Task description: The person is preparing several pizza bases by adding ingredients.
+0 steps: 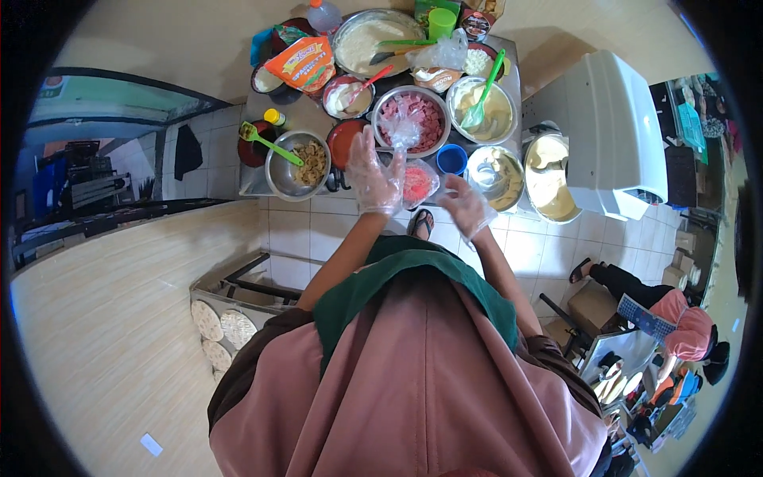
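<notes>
Hands: two, both in clear gloves; the left hand (pixel 375 181) is raised and flat, its thumb standing apart from the fingers; the right hand (pixel 467 208) has its fingers bent, and whether they pinch anything cannot be told.
Pink-red shreds: one portion (pixel 416 184) in clear plastic, at the near edge of the table (pixel 308 119), between the two hands; contact with either hand cannot be made out.
Bowl of pink pieces: one (pixel 429 126), just beyond the shreds, with one crumpled clear plastic piece (pixel 404 131) lying on top.
Bowls of cream mixture: two on the right of the table, one farther (pixel 501 119) and one nearer (pixel 497 191); a third, the mixer bowl (pixel 548 195), stands beside them.
Bowl of brown filling: one (pixel 306 167), at the left, near the front edge.
Basin of pale batter: one (pixel 362 48), at the far side.
Spatulas: one lime-green (pixel 274 145) in the filling, one green (pixel 481 103) in the farther cream, one red (pixel 373 83) in a small bowl.
Cups: two, one blue (pixel 451 159) just beyond the right hand, one green (pixel 442 24) at the far edge.
Mixer: one, white (pixel 608 127), bounding the right side.
Edges and room: bowls crowd the table's front edge; a narrow gap separates the hands; tiled floor (pixel 517 242) lies open on the near side.
</notes>
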Demonstrator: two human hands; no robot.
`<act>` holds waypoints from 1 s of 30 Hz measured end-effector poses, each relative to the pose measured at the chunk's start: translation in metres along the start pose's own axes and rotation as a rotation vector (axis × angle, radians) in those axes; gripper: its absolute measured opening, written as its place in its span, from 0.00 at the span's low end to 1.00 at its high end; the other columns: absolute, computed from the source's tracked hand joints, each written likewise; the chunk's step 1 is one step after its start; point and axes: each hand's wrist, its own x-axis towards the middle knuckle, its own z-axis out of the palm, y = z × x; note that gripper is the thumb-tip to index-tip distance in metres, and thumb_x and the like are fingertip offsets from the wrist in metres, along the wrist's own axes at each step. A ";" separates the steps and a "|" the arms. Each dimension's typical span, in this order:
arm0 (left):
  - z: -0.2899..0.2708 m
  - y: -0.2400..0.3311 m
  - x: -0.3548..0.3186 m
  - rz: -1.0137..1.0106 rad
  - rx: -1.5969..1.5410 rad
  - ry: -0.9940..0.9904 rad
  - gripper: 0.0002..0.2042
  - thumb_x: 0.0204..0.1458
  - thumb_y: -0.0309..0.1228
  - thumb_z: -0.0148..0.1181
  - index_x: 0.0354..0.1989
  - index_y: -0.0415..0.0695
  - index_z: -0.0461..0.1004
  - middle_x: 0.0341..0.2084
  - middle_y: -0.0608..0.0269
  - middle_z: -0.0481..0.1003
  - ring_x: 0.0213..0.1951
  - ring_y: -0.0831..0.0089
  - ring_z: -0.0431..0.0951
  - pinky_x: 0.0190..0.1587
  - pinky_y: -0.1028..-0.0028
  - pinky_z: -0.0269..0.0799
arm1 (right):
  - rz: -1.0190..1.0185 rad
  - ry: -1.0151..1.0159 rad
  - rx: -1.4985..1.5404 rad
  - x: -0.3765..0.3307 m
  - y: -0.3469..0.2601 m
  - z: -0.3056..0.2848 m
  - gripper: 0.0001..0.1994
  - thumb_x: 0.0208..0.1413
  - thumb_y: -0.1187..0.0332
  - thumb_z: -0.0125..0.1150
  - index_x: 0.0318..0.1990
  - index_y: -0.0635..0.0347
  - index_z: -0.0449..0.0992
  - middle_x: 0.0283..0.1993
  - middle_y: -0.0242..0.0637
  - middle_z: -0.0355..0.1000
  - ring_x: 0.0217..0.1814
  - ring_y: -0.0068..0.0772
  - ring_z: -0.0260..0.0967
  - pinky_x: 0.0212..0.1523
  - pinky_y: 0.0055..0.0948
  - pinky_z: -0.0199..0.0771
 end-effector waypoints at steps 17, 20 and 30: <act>-0.027 0.006 0.038 0.099 0.093 0.127 0.27 0.43 0.41 0.59 0.55 0.56 0.63 0.47 0.54 0.69 0.51 0.59 0.67 0.54 0.57 0.54 | -0.811 -0.083 -0.783 0.025 -0.045 0.069 0.11 0.48 0.64 0.50 0.25 0.63 0.72 0.20 0.47 0.69 0.23 0.51 0.69 0.26 0.46 0.68; -0.030 -0.013 0.042 -0.165 0.086 -0.031 0.25 0.50 0.48 0.50 0.54 0.51 0.61 0.43 0.51 0.72 0.45 0.55 0.72 0.48 0.60 0.61 | -0.833 -0.282 -0.802 0.026 -0.067 0.081 0.11 0.48 0.64 0.49 0.23 0.63 0.72 0.22 0.49 0.69 0.24 0.53 0.69 0.27 0.46 0.68; -0.003 -0.165 0.131 -0.521 0.188 -0.234 0.18 0.52 0.40 0.40 0.40 0.41 0.73 0.38 0.45 0.74 0.41 0.48 0.74 0.45 0.58 0.68 | -0.566 -0.333 -0.657 0.080 -0.101 0.073 0.18 0.57 0.56 0.43 0.28 0.60 0.73 0.27 0.47 0.71 0.28 0.50 0.69 0.30 0.42 0.67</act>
